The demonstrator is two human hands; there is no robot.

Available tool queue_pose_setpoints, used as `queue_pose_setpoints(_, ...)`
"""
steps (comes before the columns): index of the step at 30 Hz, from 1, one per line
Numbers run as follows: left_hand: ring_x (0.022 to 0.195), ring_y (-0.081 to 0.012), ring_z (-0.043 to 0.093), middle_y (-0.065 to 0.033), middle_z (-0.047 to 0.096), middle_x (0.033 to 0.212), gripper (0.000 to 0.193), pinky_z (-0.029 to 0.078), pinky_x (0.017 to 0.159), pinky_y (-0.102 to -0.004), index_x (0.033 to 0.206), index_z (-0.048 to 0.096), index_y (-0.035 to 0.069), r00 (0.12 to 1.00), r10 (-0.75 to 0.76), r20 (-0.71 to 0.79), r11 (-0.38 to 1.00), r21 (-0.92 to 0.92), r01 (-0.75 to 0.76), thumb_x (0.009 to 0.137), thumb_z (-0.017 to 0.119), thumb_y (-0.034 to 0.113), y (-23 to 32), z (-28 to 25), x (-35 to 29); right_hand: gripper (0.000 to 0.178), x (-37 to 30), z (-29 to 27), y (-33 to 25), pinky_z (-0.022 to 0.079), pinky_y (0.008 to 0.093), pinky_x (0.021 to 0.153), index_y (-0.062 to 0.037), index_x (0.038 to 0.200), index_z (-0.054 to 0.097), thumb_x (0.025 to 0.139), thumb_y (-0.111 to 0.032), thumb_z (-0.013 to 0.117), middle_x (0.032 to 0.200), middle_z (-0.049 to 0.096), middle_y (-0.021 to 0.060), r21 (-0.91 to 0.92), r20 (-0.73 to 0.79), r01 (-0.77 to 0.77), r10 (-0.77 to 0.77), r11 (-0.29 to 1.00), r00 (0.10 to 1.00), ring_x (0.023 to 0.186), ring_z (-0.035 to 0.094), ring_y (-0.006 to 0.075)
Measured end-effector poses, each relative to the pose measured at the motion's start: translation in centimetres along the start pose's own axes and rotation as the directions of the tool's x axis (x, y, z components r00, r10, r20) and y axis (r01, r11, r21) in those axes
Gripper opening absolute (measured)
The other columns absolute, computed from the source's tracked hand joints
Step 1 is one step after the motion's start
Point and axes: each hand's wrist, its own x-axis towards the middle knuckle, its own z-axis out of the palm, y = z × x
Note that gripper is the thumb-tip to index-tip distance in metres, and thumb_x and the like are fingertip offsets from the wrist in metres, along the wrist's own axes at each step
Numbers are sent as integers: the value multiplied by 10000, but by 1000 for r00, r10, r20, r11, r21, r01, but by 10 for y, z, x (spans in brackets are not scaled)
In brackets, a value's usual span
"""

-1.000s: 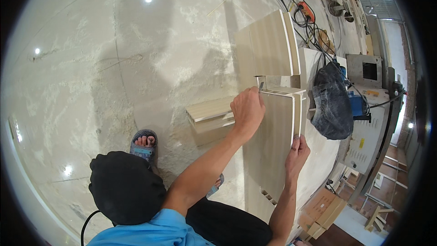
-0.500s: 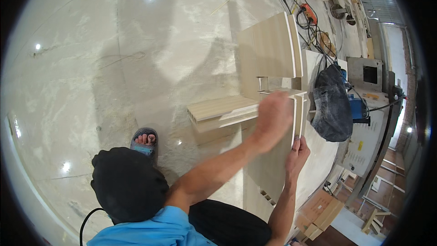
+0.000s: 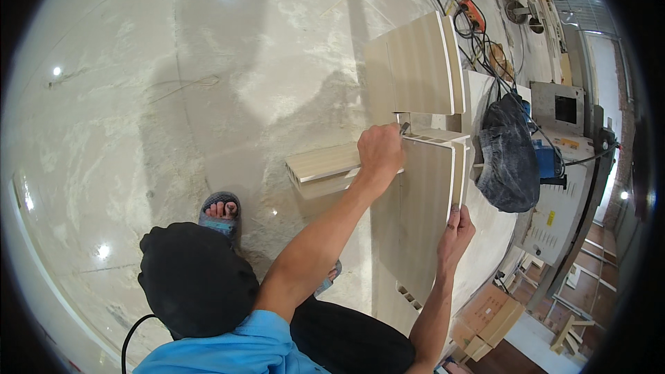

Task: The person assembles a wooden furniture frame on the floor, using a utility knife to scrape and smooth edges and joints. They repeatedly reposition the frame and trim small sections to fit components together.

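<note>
My left hand [image 3: 379,156] is closed in a fist around a small dark-tipped hand tool [image 3: 404,127], whose exact kind I cannot make out. The tool's tip is by a rectangular gap between light wood-grain hollow panels. Below the gap stands a near panel [image 3: 422,201] with a white edge. My right hand [image 3: 454,235] grips that panel's right edge, fingers closed over it. Beyond the gap rises a far panel [image 3: 419,69]. A hollow plank [image 3: 322,163] sticks out to the left, partly hidden behind my left hand.
To the right lies a dusty black bag [image 3: 509,156] attached to a blue power tool [image 3: 547,159]. Black cables and an orange power strip [image 3: 472,15] are at the far right. A cardboard box [image 3: 488,318] sits at the near right. Pale dust covers the tiled floor [image 3: 104,152].
My left hand has moved left and slightly up, from over the panel's top right corner to beside the gap; the tool's tip now shows. The right hand keeps its hold on the edge.
</note>
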Motion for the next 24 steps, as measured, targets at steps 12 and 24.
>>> queue_pose_setpoints(12,745,-395,642,-185,666,746,93,502,723,-482,913,731,25,992,114,-54,993,50,-111,844,669,38,-10,-4,15,368,1,0,3,245,310,521,8,762,480,1025,-248,497,608,329,3,41,7,-12,12,999,1000,602,298,102)
queue_pose_setpoints(24,779,-436,630,-248,642,788,67,491,727,-504,758,639,-43,992,124,-24,992,-35,-125,818,613,-29,-13,6,3,356,1,2,0,246,303,526,-1,753,464,1016,-238,504,609,340,-5,73,1,-8,8,997,1000,604,301,99)
